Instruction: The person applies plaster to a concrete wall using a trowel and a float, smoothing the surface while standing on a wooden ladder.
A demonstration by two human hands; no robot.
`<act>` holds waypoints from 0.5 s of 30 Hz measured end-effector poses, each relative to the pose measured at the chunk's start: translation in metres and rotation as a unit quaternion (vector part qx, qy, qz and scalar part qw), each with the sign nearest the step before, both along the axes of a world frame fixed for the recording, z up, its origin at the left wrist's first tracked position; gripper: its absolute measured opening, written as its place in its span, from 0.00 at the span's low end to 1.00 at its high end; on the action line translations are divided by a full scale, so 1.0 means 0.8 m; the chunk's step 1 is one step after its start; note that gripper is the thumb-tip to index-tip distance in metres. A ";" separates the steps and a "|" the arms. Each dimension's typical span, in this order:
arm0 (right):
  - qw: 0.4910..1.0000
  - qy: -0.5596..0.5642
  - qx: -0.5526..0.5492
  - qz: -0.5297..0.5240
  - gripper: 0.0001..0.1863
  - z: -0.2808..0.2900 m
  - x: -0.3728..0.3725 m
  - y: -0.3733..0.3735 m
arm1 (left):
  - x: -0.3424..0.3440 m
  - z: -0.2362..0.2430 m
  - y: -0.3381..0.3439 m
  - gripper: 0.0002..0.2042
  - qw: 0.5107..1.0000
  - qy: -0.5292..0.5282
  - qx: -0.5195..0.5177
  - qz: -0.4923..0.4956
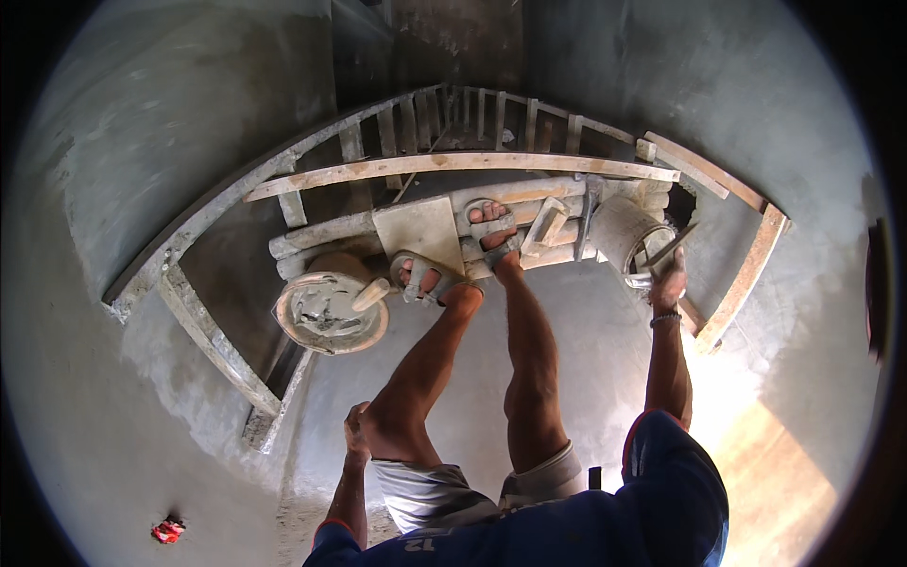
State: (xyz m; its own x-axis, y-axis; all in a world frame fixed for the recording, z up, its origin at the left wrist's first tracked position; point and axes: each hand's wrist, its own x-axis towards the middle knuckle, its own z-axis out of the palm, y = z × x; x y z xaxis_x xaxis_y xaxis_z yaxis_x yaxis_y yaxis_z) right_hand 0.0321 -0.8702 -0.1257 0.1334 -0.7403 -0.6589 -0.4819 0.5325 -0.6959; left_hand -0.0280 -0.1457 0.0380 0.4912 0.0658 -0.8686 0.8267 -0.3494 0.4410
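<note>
Head camera is showing a flat tool point(677, 243) sitting in the grip of the right hand point(669, 281), with the fingers wrapping around it. The tool is leaning over the mouth of a grey bucket point(614, 227); what the bucket is holding is too hard to tell. On the left, a round bowl point(378, 331) is holding wet grey paste point(326, 307), and a stubby wooden handle point(371, 294) is poking out over its edge. Between the two, a small wooden block tool point(546, 227) is lying on round poles point(326, 231). The right arm is stretching forward past the right leg. The left hand point(356, 430) is resting by the left knee, partly hiding, so I cannot tell whether its grip is sitting apart or together.
</note>
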 end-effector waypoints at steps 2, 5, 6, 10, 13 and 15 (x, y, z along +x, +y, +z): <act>0.998 0.036 -0.008 -0.052 0.27 0.022 -0.009 0.005 | -0.006 0.004 0.004 0.20 1.000 -0.023 0.000 0.000; 0.995 0.030 -0.059 -0.071 0.23 0.030 -0.095 -0.054 | -0.007 -0.019 -0.001 0.20 0.996 0.029 -0.032 0.076; 0.996 0.044 -0.049 -0.061 0.24 0.026 -0.087 -0.037 | -0.010 -0.014 0.006 0.20 0.994 0.039 -0.022 0.103; 1.000 0.015 -0.019 -0.017 0.24 0.091 -0.090 -0.029 | -0.017 -0.010 0.018 0.20 0.988 0.059 -0.008 0.141; 0.994 -0.071 0.061 0.062 0.25 0.145 -0.031 0.022 | -0.034 -0.001 0.029 0.19 0.986 0.048 0.137 -0.085; 0.992 -0.036 0.063 0.100 0.25 0.186 -0.013 0.038 | -0.006 0.023 0.000 0.16 0.982 0.076 0.148 -0.091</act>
State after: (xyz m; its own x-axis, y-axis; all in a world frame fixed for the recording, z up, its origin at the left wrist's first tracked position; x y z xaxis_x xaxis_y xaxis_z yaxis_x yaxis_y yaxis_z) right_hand 0.0220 -0.8395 0.0230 0.3198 -0.6069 -0.7276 -0.5374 0.5163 -0.6668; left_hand -0.0331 -0.1458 0.0565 0.3838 0.2490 -0.8892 0.7873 -0.5914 0.1742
